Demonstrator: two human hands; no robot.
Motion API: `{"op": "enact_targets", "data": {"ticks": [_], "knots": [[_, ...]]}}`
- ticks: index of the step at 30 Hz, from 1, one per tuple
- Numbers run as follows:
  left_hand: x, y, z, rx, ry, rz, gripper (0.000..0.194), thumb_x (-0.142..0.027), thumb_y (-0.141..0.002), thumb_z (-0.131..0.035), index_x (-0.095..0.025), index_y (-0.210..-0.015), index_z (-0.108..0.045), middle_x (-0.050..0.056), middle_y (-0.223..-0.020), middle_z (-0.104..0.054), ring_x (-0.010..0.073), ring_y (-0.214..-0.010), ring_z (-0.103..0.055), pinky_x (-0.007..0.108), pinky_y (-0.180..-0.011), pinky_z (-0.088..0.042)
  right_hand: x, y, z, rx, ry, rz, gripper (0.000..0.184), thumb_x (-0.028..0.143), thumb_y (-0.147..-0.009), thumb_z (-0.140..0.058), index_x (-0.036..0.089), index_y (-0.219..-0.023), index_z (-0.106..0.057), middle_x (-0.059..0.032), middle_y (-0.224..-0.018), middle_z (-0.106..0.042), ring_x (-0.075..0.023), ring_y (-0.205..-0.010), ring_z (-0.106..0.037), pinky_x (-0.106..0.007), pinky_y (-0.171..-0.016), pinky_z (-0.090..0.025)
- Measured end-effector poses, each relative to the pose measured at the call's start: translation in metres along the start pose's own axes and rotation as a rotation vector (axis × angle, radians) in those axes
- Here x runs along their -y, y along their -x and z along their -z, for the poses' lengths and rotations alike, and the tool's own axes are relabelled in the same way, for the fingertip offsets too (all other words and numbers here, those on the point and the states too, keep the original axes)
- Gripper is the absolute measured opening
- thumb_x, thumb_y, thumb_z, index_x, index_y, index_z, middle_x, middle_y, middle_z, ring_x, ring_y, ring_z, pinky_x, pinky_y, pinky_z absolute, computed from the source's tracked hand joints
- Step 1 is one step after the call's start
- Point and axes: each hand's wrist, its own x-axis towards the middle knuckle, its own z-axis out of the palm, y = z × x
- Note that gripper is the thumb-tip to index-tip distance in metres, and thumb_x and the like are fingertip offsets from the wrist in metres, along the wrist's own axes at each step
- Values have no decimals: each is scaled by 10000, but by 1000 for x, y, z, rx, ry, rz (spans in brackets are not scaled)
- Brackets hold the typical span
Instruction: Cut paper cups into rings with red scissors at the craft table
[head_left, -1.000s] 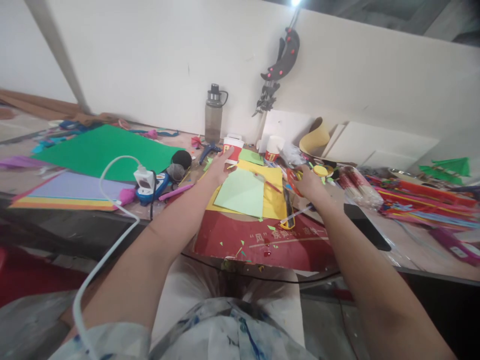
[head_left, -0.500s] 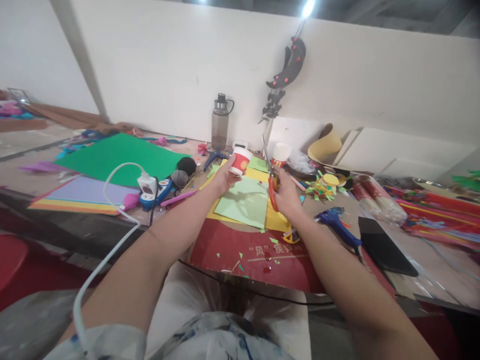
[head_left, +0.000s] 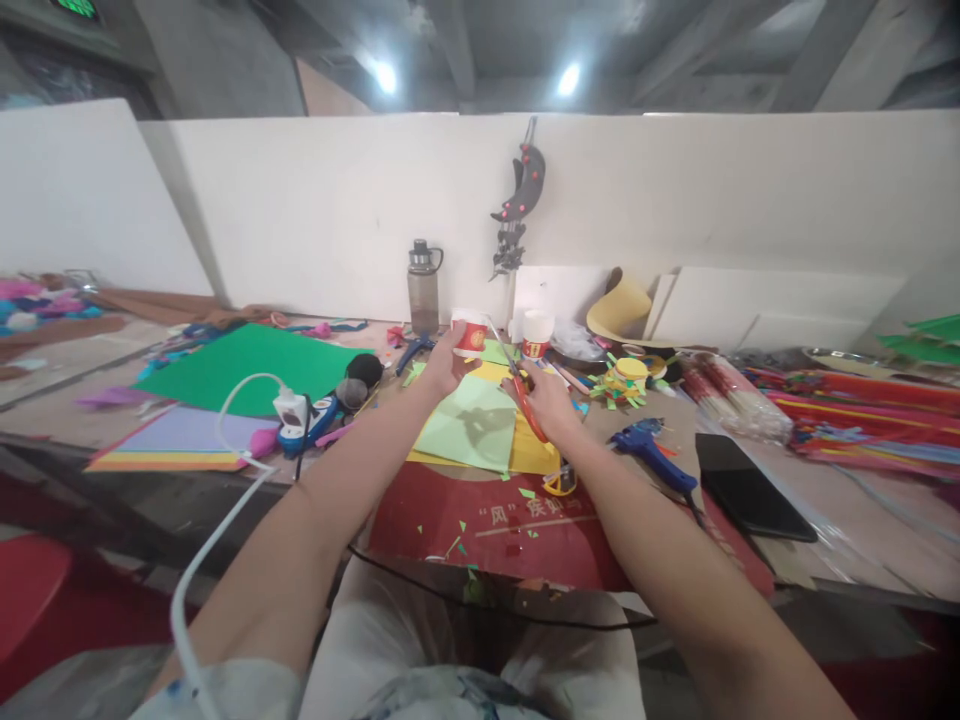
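Note:
My left hand (head_left: 442,362) is closed round a small red and white paper cup (head_left: 471,335), held above the table. My right hand (head_left: 546,398) grips red-handled scissors (head_left: 519,388), their blades pointing up towards the cup. Below both hands lie a light green paper sheet (head_left: 471,428) on a yellow sheet (head_left: 534,452), with their shadows on it. These rest on a red printed board (head_left: 495,520) strewn with small paper scraps.
A blue glue gun (head_left: 651,452) and a black phone (head_left: 750,474) lie to the right. A second paper cup (head_left: 537,334), a water bottle (head_left: 423,288), a large green sheet (head_left: 251,364), a white plug with cable (head_left: 289,408) and bundles of coloured sticks (head_left: 847,420) crowd the table.
My left hand picked up the cup from the table and raised it. My right hand took the scissors and brought them towards the cup. The camera tilted upward.

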Motion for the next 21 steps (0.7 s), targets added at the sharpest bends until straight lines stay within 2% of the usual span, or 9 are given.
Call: {"op": "enact_targets", "data": {"ticks": [3, 7, 11, 13, 17, 21], "knots": [[5, -2, -3, -32, 40, -90, 373, -386, -760, -827, -200, -989, -598, -13, -843, -694, 111, -715, -668, 221, -593, -483, 0, 0, 1, 47, 66, -24, 378, 471, -936, -534, 196, -1151, -678, -113, -947, -753, -268, -895, -685, -337, -752, -485], [10, -6, 20, -58, 81, -121, 377, -407, -762, -805, -228, -1021, -599, -20, -916, -708, 126, -793, -691, 236, -638, -517, 2, 0, 3, 103, 111, -37, 394, 486, -948, -529, 199, -1177, -674, -120, -1012, -750, -278, -970, -674, -343, -786, -485], [9, -11, 40, -57, 116, -130, 310, -400, -818, -749, -201, -1024, -632, 16, -960, -724, 137, -878, -679, 300, -788, -574, -1, 2, 0, 121, 111, -36, 419, 473, -949, -535, 185, -1226, -660, -138, -1095, -735, -280, -1025, -662, -358, -849, -487], [10, -11, 40, -55, 94, -130, 336, -447, -821, -745, -204, -1026, -638, 31, -999, -724, 144, -908, -670, 308, -817, -576, -3, 3, -3, 106, 105, -25, 434, 468, -945, -543, 174, -1246, -650, -150, -1135, -721, -283, -1051, -652, -366, -879, -485], [15, -6, 31, -53, 37, -162, 414, -515, -763, -790, -244, -1033, -631, 19, -1059, -704, 151, -922, -650, 286, -759, -576, -5, 5, -6, 100, 106, -4, 423, 461, -949, -534, 185, -1248, -649, -145, -1151, -713, -281, -1060, -645, -368, -900, -481], [19, -4, 28, -15, -20, -191, 428, -445, -711, -843, -247, -1027, -633, 20, -1060, -687, 144, -883, -638, 265, -708, -569, -3, 7, -4, 120, 132, 3, 423, 460, -953, -527, 178, -1238, -662, -142, -1139, -724, -279, -1070, -646, -366, -911, -475]]}}
